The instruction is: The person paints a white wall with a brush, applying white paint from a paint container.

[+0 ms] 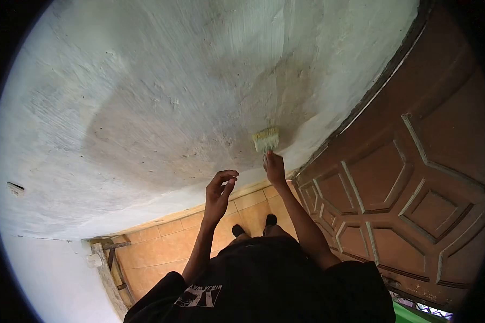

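Observation:
A wide paintbrush (266,141) with pale paint on it is gripped by the handle in my right hand (275,168). Its yellowish bristles lie against, or very close to, the rough wall (161,134). My left hand (219,196) is raised in front of the wall, left of the brush, with curved fingers apart from the thumb and nothing in it. Streaky whitish paint covers much of the wall, and a darker grey-brown patch spreads around the brush. Most of the brush handle is hidden by my fingers.
A brown panelled door (399,204) stands close on the right, beside the wall's dark edge. Orange floor tiles (161,245) lie below, around my feet. A wall socket or switch (15,189) sits at the far left, and a wooden frame (109,277) stands at lower left.

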Demonstrator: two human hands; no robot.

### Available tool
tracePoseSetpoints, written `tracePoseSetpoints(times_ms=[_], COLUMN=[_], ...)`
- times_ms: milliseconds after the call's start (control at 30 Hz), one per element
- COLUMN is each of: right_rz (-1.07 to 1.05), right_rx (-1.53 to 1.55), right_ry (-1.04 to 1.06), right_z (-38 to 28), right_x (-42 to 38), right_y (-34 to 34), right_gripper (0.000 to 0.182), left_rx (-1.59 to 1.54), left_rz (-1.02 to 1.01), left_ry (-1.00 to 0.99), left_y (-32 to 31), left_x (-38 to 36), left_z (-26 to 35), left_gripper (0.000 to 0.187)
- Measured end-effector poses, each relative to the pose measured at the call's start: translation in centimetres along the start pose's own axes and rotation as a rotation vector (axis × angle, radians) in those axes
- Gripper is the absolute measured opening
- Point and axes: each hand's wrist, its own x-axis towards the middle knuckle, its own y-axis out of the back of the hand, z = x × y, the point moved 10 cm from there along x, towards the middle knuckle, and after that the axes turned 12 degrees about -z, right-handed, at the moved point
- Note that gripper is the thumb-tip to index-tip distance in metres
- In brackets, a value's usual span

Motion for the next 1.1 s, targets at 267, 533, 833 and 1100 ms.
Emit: tracePoseSetpoints(times_ms=[267,533,833,1100], right_rz=[-0.07,-0.146,-0.122,-0.07], right_rx=[0.206,0.12,0.165,0.01], right_ry=[-0.104,0.152,-0.051,-0.074], right_z=[-9.0,-24.5,0.8,0.3], right_x=[-3.8,4.2,-1.4,-5.1], right_y=[-1.2,-3.5,-0.9,-1.6], right_gripper=[0.046,0.043,0.051,0.051], left_rx=[-0.021,-0.042,-0.041,-0.057], left_rz=[-0.03,-0.059,0.032,0.032], left_ry=[-0.024,-0.037,0.008,-0.024], left_y=[-0.1,-1.0,1.6,1.0], left_x=[0.2,0.5,-1.9,-2.0], left_z=[0.3,0.7,-0.7,0.3], left_gripper=[0.018,0.019,0.019,0.019])
